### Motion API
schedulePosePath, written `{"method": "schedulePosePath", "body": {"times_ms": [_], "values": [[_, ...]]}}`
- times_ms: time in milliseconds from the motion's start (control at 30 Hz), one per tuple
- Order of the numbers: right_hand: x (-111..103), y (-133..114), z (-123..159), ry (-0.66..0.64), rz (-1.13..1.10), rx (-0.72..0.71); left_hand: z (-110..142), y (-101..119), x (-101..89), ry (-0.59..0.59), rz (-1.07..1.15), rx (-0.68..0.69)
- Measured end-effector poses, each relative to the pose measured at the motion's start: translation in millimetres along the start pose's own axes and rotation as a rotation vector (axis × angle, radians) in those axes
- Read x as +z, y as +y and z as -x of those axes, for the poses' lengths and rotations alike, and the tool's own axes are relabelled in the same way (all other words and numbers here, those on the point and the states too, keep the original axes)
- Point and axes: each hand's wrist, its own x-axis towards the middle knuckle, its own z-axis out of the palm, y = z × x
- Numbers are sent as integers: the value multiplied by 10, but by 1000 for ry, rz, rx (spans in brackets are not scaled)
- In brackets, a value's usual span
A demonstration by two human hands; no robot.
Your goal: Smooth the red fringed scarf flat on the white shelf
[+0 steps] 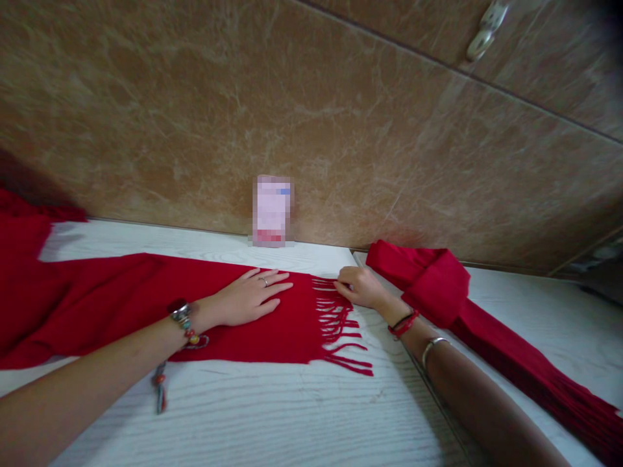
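Observation:
A red scarf [272,337] lies spread along the white wood-grain table, its fringed end pointing right. My left hand [250,298] rests flat on the cloth a little short of the fringe, fingers spread. At the upper corner of that end, my right hand [360,287] has its fingers curled and pinched on the fringe strands [335,305]. Most of the strands hang out loosely on the tabletop, some crossing each other. Toward the left, the scarf is rumpled and runs out of view.
A second red scarf [438,285], folded into a knot-like shape, lies right of my right arm. A blurred pinkish phone-like object [272,211] leans on the brown marble-look wall [195,130]. More red cloth [19,227] is heaped at far left. A seam divides the table [272,415].

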Motion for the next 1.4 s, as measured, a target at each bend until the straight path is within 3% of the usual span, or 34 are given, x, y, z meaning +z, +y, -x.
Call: {"method": "schedulePosePath", "body": {"times_ms": [133,267,367,533,633,767,1000,1133,1267,1400], "values": [[-43,-116,-35,157,-90,-1,-1,-6,9,15,-9,7],[-19,-309,-167,-4,-219,-112,-3,-19,24,17,-17,12],[16,-274,-165,-79,-153,-84,-3,-23,25,16,-11,11],[-9,-104,-38,30,-38,51,1,-6,5,3,0,6],[-47,-188,-57,116,-105,0,-1,-4,7,1,7,7],[-45,-351,-149,-30,-235,-167,-3,-6,15,6,12,7],[-75,-235,56,-79,-114,-168,8,64,-60,-47,12,-25],[-192,-265,277,20,-94,-105,6,45,-38,-27,11,-2],[-290,-464,246,186,-198,-78,-2,1,9,11,5,11],[-254,-642,88,-19,-291,-181,-14,-17,20,14,-6,13]]}}
